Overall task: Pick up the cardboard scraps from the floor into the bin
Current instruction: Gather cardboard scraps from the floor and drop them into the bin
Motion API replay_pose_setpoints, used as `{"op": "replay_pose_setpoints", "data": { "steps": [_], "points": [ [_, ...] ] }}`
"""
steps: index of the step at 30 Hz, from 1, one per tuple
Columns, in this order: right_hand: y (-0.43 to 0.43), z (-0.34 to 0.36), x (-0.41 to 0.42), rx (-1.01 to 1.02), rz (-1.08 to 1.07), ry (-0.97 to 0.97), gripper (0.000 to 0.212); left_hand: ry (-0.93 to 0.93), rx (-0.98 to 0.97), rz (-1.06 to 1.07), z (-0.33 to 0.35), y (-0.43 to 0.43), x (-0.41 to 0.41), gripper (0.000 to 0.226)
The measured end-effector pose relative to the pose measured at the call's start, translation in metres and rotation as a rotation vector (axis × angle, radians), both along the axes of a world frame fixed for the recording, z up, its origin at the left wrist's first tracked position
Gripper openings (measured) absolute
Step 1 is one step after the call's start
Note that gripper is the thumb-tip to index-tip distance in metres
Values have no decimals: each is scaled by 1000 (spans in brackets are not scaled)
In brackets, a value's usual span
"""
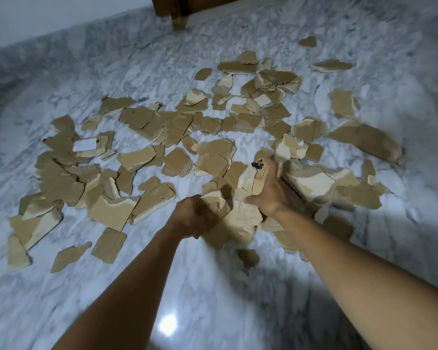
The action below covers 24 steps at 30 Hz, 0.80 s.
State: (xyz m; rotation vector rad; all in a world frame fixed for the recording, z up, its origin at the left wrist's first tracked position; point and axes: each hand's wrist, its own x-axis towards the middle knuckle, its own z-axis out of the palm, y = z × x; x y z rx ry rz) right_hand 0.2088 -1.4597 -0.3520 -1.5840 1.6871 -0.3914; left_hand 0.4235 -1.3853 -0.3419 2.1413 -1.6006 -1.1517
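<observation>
Now the left hand (195, 215) and right hand (265, 190) both clench a bundle (240, 221) of scraps between them; loose scraps (147, 127) sprawl ahead, mostly left, across the floor (212, 286). No bin in view.

scraps (147, 127) lie all over the floor (212, 286), a wooden leg (178, 21) behind them. left hand (192, 215) and right hand (268, 190) grip a bunch (240, 221) at the near right.

Light: dim, cool, from overhead
Glare: bright round spot on the glossy floor (238, 286), bottom centre
Shadows: soft, dark patch lower centre
Blur: motion smear mid-right; edges bowed
</observation>
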Motion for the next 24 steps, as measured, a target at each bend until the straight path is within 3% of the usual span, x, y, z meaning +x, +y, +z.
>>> {"op": "replay_pose_setpoints", "data": {
  "steps": [2, 5, 9, 16, 20, 24],
  "points": [
    [0, 7, -7, 84, 66, 22, 98, -13, -31, 23, 5, 2, 7, 8],
    [4, 14, -15, 135, 141, 113, 96, -6, -32, 25, 12, 5, 14, 15],
    [3, 20, -18, 163, 250, 131, 65, 5, -17, 34, 15, 6, 20, 18],
    [1, 28, -19, 106, 365, 296, 33, -26, -23, 8, 12, 6, 18, 23],
    [6, 39, -22, 180, 539, 432, 40, -32, 65, -100, 12, 2, 17, 15],
    [7, 53, -23, 355, 651, 451, 74, -140, 200, -283, 7, 5, 20, 19]
  ]
}}
